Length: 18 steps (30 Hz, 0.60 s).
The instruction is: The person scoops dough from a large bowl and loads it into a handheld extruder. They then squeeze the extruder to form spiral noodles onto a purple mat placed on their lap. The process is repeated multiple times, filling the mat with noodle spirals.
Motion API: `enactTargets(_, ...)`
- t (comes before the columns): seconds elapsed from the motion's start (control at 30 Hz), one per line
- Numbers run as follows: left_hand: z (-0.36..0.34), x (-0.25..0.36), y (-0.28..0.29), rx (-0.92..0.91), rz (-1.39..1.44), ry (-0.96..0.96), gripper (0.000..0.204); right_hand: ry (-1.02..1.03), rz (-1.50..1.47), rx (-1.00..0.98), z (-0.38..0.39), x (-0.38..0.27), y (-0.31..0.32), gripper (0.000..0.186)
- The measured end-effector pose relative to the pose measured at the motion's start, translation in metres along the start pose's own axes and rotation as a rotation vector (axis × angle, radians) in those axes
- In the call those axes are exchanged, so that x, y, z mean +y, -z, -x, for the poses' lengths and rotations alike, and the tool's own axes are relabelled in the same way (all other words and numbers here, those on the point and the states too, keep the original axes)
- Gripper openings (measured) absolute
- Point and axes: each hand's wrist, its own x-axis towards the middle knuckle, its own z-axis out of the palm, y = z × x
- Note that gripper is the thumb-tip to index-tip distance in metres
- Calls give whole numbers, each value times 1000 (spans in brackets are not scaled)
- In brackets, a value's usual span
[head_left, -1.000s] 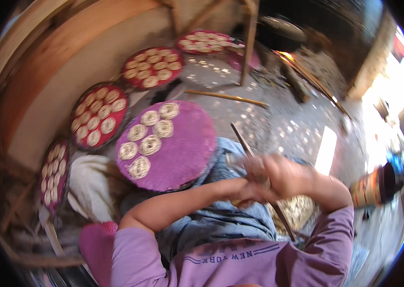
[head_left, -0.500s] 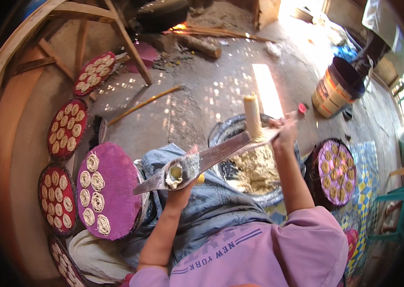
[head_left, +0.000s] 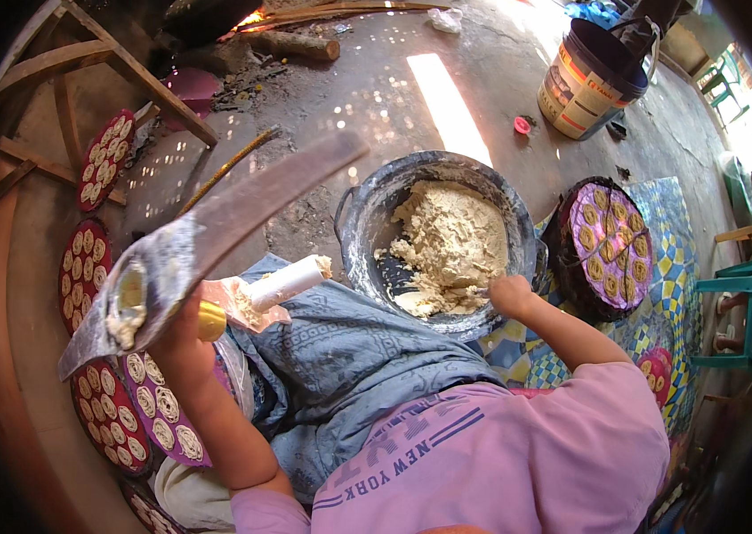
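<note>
My left hand [head_left: 182,331] is wrapped round a long wooden dough press [head_left: 251,191], raised and tilted at the left. Its floury middle has a hole with dough in it, and a brass cylinder [head_left: 211,320] sticks out beside my fingers. Across my left thigh lies a plunger [head_left: 287,283], a pale rod on a flat board, with dough stuck to it. My right hand [head_left: 511,295] is closed at the near right rim of a dark basin [head_left: 360,254], beside the pale dough [head_left: 456,231]. What its fingers hold is too small to make out.
Round trays [head_left: 109,409] of coiled dough stand along the left. Another covered round tray [head_left: 611,240] rests on a patterned mat [head_left: 674,267] at the right. Farther off are a bucket [head_left: 585,84], a log [head_left: 291,43] by the fire, and a green chair [head_left: 745,311].
The press has swung left and up in my left hand, apart from the plunger, which now lies on my thigh. My right hand has let go of the plunger and come down to the basin.
</note>
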Motion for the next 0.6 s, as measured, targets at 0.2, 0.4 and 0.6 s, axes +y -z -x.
enactTargets(0.2,7,-30,-13,-35,7,-99,40,38,-210,108,5,-25,14,17)
enactTargets(0.4,-10,-31,-12,-144,-322,-467,44,68,-400,-85,-14,-60,-3,22)
enactTargets(0.6,-28,-46,-56,-574,-463,-544,52,56,-574,-97,-6,-70,8,29)
